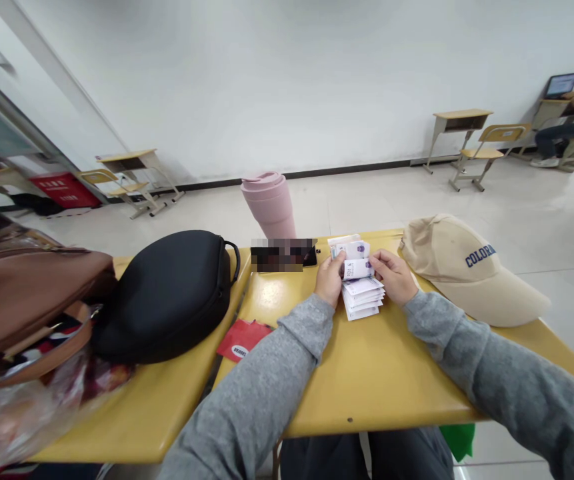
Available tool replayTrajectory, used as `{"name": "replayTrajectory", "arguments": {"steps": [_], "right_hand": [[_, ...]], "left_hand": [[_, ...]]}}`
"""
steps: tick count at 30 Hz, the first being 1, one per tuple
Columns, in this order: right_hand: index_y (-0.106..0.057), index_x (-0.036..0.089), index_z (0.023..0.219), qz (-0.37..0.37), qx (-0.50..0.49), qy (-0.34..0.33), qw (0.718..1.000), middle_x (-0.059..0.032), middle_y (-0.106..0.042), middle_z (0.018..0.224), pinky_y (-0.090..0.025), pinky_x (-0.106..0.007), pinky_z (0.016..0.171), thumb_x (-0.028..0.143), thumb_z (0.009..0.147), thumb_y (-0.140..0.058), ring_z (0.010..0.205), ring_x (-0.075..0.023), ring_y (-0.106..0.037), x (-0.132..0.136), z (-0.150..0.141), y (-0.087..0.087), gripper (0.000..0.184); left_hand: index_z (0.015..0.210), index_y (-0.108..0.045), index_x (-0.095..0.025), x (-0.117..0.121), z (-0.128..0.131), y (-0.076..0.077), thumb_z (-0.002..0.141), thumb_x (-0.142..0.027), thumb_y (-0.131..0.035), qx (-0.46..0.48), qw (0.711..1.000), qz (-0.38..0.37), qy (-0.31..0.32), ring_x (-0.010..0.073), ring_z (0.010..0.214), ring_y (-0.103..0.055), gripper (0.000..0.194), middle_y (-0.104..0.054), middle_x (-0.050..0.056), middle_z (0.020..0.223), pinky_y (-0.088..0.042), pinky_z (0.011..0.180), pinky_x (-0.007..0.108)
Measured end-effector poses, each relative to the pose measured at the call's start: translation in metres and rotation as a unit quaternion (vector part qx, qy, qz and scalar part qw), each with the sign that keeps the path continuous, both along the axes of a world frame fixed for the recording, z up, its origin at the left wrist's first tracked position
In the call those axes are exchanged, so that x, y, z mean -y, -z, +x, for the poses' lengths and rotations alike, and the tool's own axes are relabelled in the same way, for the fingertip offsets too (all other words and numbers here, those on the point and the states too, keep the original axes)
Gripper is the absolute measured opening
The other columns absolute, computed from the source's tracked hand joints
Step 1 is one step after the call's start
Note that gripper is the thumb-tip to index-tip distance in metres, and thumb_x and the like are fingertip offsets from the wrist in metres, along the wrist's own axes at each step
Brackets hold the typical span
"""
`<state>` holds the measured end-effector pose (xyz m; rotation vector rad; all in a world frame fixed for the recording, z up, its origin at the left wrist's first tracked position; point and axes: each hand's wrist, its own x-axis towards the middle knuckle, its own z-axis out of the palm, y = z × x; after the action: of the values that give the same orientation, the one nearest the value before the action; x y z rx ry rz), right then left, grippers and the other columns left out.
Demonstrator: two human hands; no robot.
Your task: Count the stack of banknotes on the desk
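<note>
A stack of banknotes with purple print rests on the yellow desk, fanned at its near end. My left hand grips the stack's left side, thumb over the top notes. My right hand pinches a curled note at the top of the stack. More notes stick up just behind the hands. Both arms wear grey sleeves.
A beige cap lies right of the hands. A pink tumbler and a dark flat item stand behind them. A black case, a brown bag and a red packet sit left. A person sits at a laptop far right.
</note>
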<state>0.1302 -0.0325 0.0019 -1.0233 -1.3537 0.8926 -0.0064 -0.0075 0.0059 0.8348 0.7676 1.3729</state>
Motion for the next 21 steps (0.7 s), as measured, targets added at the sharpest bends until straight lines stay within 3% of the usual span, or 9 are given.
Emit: {"name": "replayTrajectory", "arguments": {"steps": [21], "right_hand": [[-0.05, 0.02, 0.068, -0.003, -0.012, -0.011, 1.0, 0.005, -0.039, 0.052, -0.029, -0.025, 0.045, 0.051, 0.077, -0.056, 0.047, -0.0091, -0.034, 0.0038, -0.0025, -0.0056, 0.033]], "left_hand": [[0.081, -0.065, -0.012, 0.0012, -0.0003, -0.0008, 0.061, -0.046, -0.072, -0.007, 1.0, 0.007, 0.002, 0.02, 0.071, -0.066, 0.04, -0.071, 0.007, 0.077, -0.048, 0.071, 0.032]]}}
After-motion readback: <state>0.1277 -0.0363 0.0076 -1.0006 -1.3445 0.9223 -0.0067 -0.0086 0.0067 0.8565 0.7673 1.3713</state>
